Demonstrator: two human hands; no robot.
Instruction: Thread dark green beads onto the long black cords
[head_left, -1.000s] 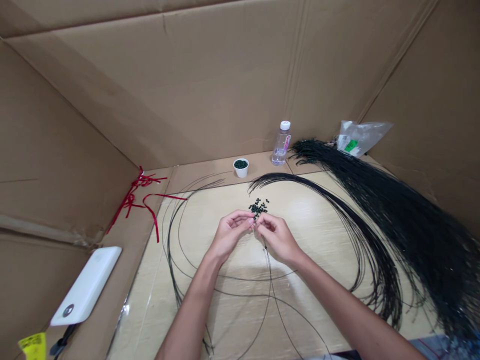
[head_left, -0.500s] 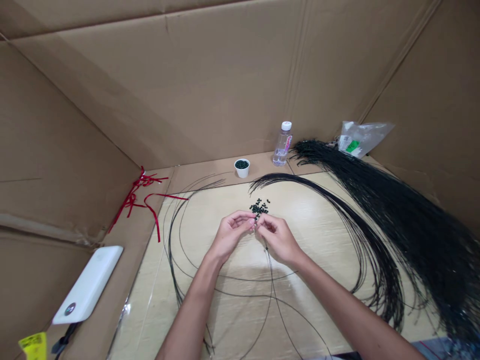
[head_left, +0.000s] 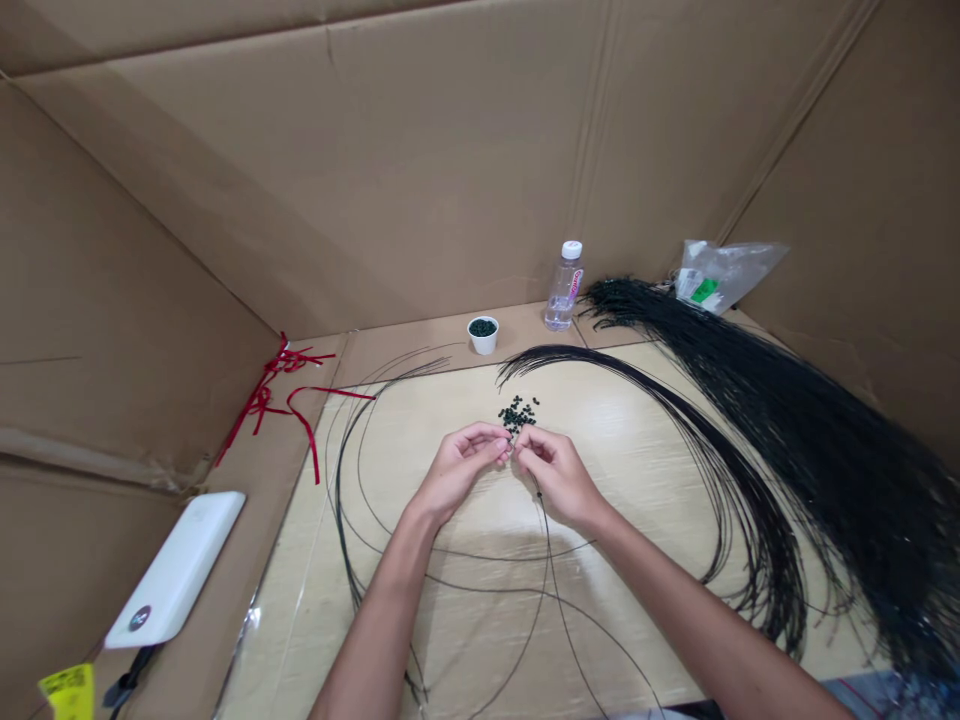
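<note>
From the head view, the left hand [head_left: 457, 472] and right hand [head_left: 559, 478] are both curled into pinches, fingertips meeting just below small dark beads [head_left: 517, 413] on the desk [head_left: 420, 430]. A thin black strand [head_left: 546, 560] runs from the pinch toward the person, nearer the right hand; what each pinch holds is too small to tell. The fingertips sit slightly closer than before; the beads look unmoved.

The person's left hand [head_left: 456, 474] and right hand [head_left: 559, 478] meet at the fingertips, just below a small scatter of dark beads [head_left: 517, 413] on a pale wood-grain board [head_left: 465, 650]. A thin black cord [head_left: 546, 560] runs down from the right hand. A long bundle of black cords [head_left: 787, 430] curves along the right, and a white cup of beads [head_left: 483, 336] and a plastic water bottle [head_left: 564, 287] stand beyond.
</note>
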